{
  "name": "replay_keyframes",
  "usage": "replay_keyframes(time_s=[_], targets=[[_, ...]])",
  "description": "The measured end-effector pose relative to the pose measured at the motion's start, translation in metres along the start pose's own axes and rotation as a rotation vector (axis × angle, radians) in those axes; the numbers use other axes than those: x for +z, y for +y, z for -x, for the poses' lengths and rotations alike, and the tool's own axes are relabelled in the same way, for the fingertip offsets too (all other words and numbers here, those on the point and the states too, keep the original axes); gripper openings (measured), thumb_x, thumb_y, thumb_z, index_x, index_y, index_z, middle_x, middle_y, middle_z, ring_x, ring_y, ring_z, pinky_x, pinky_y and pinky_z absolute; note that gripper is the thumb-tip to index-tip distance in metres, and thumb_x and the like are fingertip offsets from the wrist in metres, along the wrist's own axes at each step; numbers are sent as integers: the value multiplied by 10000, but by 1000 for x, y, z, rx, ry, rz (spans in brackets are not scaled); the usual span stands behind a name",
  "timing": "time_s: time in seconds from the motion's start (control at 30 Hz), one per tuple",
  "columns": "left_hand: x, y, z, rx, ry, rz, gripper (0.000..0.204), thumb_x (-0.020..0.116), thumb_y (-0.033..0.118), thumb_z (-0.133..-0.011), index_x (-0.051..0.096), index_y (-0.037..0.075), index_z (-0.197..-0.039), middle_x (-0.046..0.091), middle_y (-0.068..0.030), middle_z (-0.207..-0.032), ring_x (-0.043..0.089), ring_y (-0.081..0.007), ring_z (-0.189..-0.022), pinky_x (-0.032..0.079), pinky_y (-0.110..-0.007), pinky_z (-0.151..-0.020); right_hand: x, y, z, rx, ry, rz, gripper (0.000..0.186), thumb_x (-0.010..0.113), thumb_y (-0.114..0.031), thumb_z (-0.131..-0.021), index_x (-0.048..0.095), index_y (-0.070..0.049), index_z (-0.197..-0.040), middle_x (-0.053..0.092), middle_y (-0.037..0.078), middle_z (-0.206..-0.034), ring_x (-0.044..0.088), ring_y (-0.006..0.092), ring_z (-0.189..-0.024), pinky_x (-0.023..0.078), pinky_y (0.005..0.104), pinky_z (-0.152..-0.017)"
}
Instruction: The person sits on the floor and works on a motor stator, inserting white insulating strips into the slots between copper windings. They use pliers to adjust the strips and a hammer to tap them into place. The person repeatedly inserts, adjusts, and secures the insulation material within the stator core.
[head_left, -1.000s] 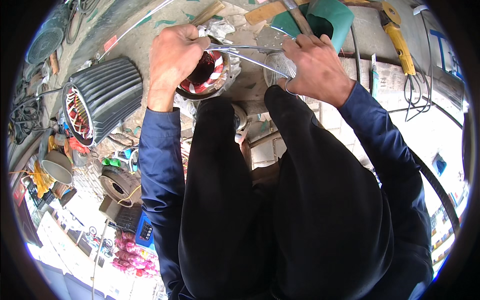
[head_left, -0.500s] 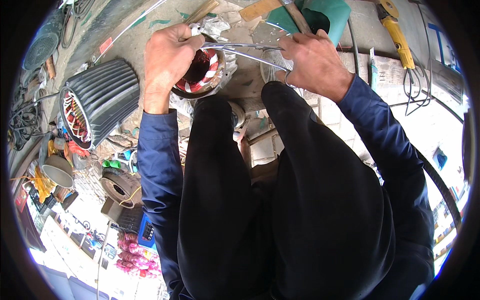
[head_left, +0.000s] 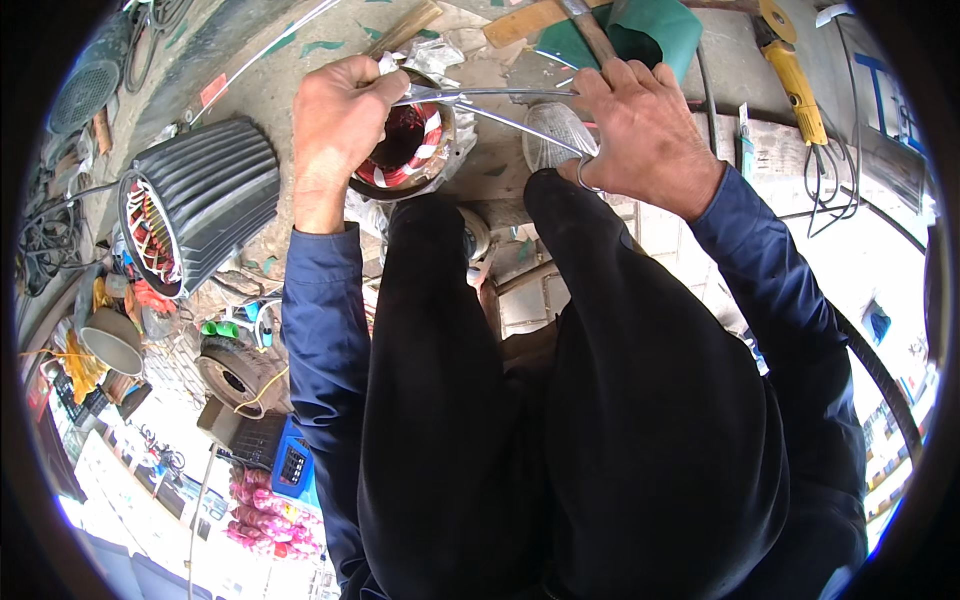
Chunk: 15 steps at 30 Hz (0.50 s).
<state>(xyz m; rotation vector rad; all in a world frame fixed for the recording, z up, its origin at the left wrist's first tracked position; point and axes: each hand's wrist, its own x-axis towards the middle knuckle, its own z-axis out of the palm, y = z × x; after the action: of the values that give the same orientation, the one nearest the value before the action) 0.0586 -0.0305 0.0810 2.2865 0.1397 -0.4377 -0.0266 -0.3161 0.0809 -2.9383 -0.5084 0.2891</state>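
**Scissors held over an open motor stator**

Head view: the right hand [head_left: 645, 130] has its fingers closed through the ring handles of a pair of long steel scissors [head_left: 500, 108], whose blades run leftward, parted, to the rim of a small motor stator [head_left: 405, 150]. The left hand [head_left: 335, 115] is curled shut at that rim, pinching something at the scissor tips that is too small to make out. The stator sits on the concrete bench just above the person's knees; its round housing stands open upward and holds reddish copper windings with pale insulating strips between them. Crumpled white paper [head_left: 430, 55] lies just behind it. To the left, on its side, rests a larger ribbed motor housing [head_left: 205, 205], its open end showing copper coils and coloured leads. Further left a small metal bowl [head_left: 112, 345] stands among clutter; what it holds cannot be told. A yellow angle grinder [head_left: 790, 75] lies at the upper right, well apart from the hands
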Motion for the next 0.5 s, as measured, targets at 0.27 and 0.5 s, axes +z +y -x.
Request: replay_keyframes(time_s=[0.27,0.5], targets=[[1,0,2,21,16,-12,273,742,198,-862,662,4,-687,598,-44,-562,533,-113,-496,449,-313,-536,0,-3,-4,-2,-54,-17,673,865,-449,-716,679,-16,-1197,690,214,-1078,692,345,-995,441,461,-952],[3,0,4,3,38,39,283,762,195,-861,657,0,-684,606,-53,-565,579,-123,-499,468,-312,-539,2,-4,-1,-2,29,17,683,867,-445,-710,681,-16,-1208,692,209,-1060,685,358,-1020,424,459,-979]])
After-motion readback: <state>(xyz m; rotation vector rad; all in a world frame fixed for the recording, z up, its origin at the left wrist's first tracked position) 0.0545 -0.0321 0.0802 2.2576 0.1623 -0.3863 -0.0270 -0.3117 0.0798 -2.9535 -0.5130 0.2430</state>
